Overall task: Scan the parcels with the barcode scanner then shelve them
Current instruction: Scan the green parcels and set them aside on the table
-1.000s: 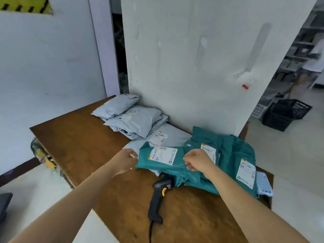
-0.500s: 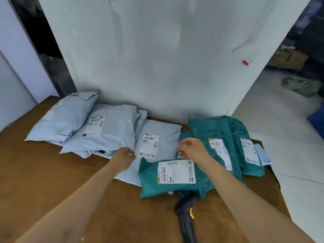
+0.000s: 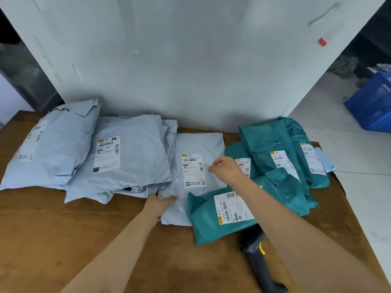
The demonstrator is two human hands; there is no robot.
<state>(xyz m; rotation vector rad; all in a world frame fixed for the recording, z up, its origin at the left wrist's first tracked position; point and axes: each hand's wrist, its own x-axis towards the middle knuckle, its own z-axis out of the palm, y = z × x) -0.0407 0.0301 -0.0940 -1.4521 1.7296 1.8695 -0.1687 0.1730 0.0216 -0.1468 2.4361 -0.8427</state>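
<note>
A flat grey parcel [image 3: 196, 149] with a white label lies in the middle of the brown table [image 3: 63, 229]. My left hand [image 3: 163, 205] grips its near left edge, fingers on top. My right hand [image 3: 226, 169] hovers over the parcel's right side, fingers loosely curled and holding nothing. A teal parcel [image 3: 207, 220] overlaps the grey one's near right corner, label up. The black barcode scanner [image 3: 258, 259] with a yellow trigger lies on the table behind it, partly hidden under my right forearm.
Several puffy grey parcels [image 3: 127, 157] are stacked at the left against the white wall panel [image 3: 190, 60]. More teal parcels [image 3: 281, 155] pile up at the right, near the table's right edge. A blue crate [image 3: 372, 102] stands on the floor beyond.
The view has closed in on the table. My left hand reached forward onto the flat grey parcel's edge. My right hand left the teal parcel and moved left over the grey one.
</note>
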